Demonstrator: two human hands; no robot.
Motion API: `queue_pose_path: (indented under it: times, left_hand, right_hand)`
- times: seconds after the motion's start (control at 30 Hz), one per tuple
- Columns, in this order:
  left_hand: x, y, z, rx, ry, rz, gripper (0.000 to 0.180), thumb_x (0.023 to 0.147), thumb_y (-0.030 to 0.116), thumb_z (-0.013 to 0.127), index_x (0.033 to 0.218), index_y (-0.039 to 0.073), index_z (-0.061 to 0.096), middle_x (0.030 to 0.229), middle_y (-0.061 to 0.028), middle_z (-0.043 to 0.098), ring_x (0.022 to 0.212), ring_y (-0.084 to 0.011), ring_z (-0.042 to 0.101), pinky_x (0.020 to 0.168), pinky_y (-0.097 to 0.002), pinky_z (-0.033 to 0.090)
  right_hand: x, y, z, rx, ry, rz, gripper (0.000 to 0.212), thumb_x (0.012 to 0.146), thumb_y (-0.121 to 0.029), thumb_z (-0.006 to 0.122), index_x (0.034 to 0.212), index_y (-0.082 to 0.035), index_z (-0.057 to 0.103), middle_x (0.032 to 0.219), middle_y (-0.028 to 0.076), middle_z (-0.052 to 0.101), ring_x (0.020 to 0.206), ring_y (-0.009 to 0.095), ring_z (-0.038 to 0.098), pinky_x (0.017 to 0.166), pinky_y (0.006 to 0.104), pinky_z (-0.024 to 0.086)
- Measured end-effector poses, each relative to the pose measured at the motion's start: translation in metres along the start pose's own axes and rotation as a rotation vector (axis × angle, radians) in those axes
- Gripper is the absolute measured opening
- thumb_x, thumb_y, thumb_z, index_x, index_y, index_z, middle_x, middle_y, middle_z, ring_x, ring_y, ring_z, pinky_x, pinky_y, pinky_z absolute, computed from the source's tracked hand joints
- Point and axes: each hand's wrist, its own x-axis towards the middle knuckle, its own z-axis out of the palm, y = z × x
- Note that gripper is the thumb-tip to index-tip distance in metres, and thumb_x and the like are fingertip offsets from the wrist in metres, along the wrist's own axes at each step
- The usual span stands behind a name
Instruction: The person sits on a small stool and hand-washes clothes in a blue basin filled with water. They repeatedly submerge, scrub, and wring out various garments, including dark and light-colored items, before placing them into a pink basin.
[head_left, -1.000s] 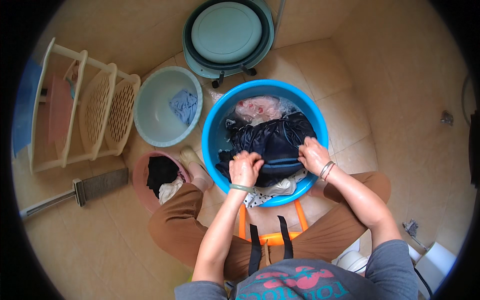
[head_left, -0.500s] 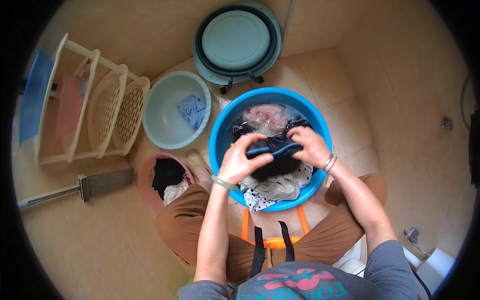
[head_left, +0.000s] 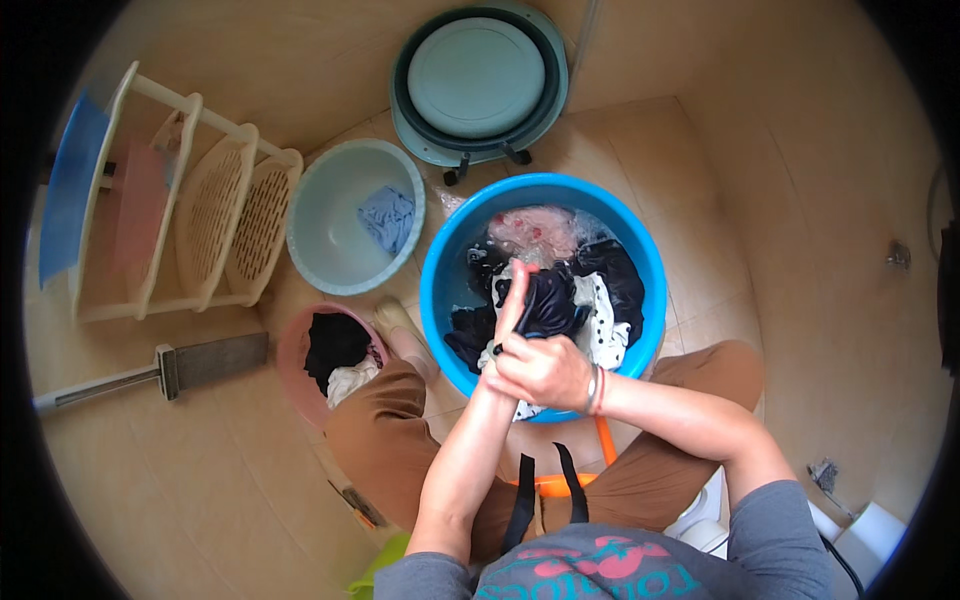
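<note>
A blue tub (head_left: 655, 300) of wet laundry stands in front of me. My left hand (head_left: 512, 305) is over it, fingers stretched out and seen edge-on, with a black garment (head_left: 550, 305) with blue trim against its palm side. My right hand (head_left: 543, 368) is closed at my left wrist, on what looks like the garment's edge; a bit of black shows at its fingers. Around them in the tub lie a white cloth with black dots (head_left: 607, 325), a pink cloth (head_left: 535, 232) and more dark cloth (head_left: 615, 280).
Left of the tub are a pale basin (head_left: 330, 250) with a blue cloth (head_left: 387, 220) and a pink basin (head_left: 293, 372) with dark and white clothes. A folded green basin (head_left: 475, 75) leans at the back wall. A cream rack (head_left: 200, 220) and a flat-headed mop (head_left: 215, 368) are far left.
The black garment was stretched between both hands. Now my left hand is extended, and my right hand has come down and left to the left wrist. More of the tub's laundry shows.
</note>
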Motion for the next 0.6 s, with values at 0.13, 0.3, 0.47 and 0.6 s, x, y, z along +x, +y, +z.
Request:
queue_pose_path:
  times: [0.13,0.3,0.47,0.6]
  left_hand:
    - [0.007,-0.045,0.042,0.364,0.615,0.439,0.027,0.093,0.034,0.056,0.074,0.014,0.055,0.071,0.0033,0.048,0.069,-0.0082,0.045,0.065,-0.0266,0.038]
    - [0.008,-0.038,0.026,0.566,0.593,0.404,0.037,0.091,0.038,0.056,0.064,0.013,0.049,0.065,0.0035,0.043,0.066,-0.0086,0.038,0.062,-0.0274,0.030]
    - [0.009,-0.022,-0.012,0.244,0.449,0.350,0.034,0.092,0.031,0.057,0.063,0.016,0.045,0.060,0.0041,0.040,0.059,-0.0088,0.041,0.055,-0.0280,0.035]
    - [0.010,-0.057,0.035,0.379,0.634,0.331,0.031,0.091,0.025,0.061,0.065,0.018,0.045,0.063,0.0065,0.041,0.060,-0.0071,0.040,0.056,-0.0258,0.034]
  right_hand:
    - [-0.004,0.098,0.015,-0.005,0.162,0.635,0.020,0.085,-0.017,0.055,0.068,-0.007,0.061,0.063,0.014,0.060,0.059,0.030,0.064,0.050,0.0411,0.051]
    - [-0.013,0.076,0.017,0.172,0.139,0.705,0.039,0.097,-0.025,0.048,0.064,-0.006,0.057,0.060,0.014,0.059,0.054,0.033,0.061,0.054,0.0433,0.051]
    - [-0.009,0.013,0.016,-0.056,0.064,0.181,0.006,0.077,-0.011,0.060,0.076,-0.006,0.057,0.066,0.009,0.058,0.059,0.024,0.061,0.050,0.0342,0.050]
    - [-0.047,0.104,0.031,-0.076,0.087,0.689,0.023,0.093,-0.016,0.052,0.074,-0.004,0.056,0.065,0.018,0.057,0.061,0.037,0.060,0.053,0.0445,0.047]
